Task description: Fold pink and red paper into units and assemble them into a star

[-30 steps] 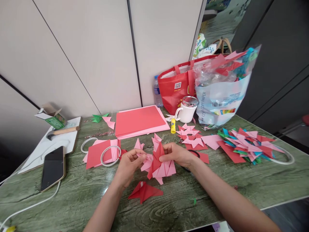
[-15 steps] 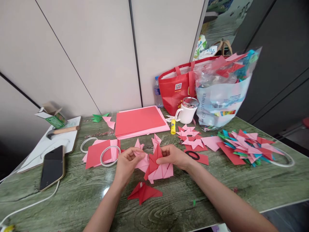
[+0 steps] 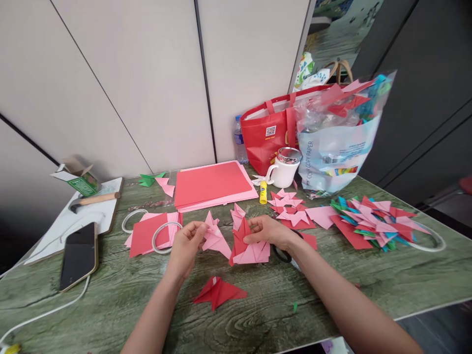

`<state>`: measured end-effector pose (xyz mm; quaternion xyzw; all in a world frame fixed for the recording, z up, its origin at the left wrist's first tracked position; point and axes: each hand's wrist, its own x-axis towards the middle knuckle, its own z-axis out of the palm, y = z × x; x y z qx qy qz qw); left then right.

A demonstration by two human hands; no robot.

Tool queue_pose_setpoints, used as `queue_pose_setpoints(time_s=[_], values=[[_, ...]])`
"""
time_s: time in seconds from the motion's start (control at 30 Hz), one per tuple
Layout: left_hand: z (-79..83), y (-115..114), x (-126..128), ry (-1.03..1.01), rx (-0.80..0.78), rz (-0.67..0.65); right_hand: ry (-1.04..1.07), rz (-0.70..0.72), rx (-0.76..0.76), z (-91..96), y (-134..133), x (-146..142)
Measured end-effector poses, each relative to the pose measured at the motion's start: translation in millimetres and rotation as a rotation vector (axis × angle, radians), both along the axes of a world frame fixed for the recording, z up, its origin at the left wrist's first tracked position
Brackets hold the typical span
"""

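Between the fingers of my left hand (image 3: 190, 243) is a pink folded paper piece (image 3: 214, 237), its points fanning to the right. My right hand (image 3: 267, 231) pinches a joined red and pink folded-paper piece (image 3: 251, 251), with the red part standing up and pink parts below and behind. A narrow gap separates the two held pieces. On the table below them lies a red folded paper piece (image 3: 218, 293) with a small whitish patch near its top. Black-handled scissors (image 3: 282, 253) lie partly hidden beneath my right wrist.
Tape rolls (image 3: 165, 238) and red squares (image 3: 143, 236) lie left, near a phone (image 3: 78, 255) and hammer (image 3: 96, 200). Behind are paper sheets (image 3: 214, 184), a glue stick (image 3: 263, 192) and a mug (image 3: 283, 172). Folded papers (image 3: 376, 219) pile up right, before a plastic bag (image 3: 332, 157).
My hands have drawn apart. The pink piece in my left hand, close against the red one before, now sits clear of it to the left.
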<state>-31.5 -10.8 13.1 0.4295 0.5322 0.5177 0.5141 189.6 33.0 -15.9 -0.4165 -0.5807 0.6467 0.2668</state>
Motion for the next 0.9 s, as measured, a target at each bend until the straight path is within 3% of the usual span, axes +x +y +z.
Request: queue_pose_setpoints(time_s=[0.17, 0.37, 0.47, 0.53, 0.63, 0.73, 0.9], values=[[4.9, 1.6, -7.8, 0.081, 0.048, 0.070, -0.094, 0.039, 0.006, -0.7, -2.5, -4.2], [5.0, 0.2, -7.8, 0.108, 0.115, 0.040, -0.418, 0.018, 0.338, -3.8, -10.5, -15.1], [1.7, -1.4, -3.0, 0.165, 0.115, 0.035, -0.489, -0.058, 0.510, -4.1, -14.2, -17.4], [0.8, -3.5, 1.9, 0.213, 0.116, 0.032, -0.480, -0.175, 0.688, -1.6, -17.0, -18.9], [1.2, -7.5, 11.0, 0.272, 0.109, 0.019, -0.298, -0.285, 0.921, 4.2, -23.0, -23.6], [0.5, -11.0, 19.5, 0.285, 0.101, -0.020, -0.161, -0.200, 1.036, 6.0, -28.9, -29.9], [-5.5, -14.0, 26.7, 0.303, 0.091, -0.094, -0.230, -0.123, 1.109, -5.1, -30.3, -34.5]])
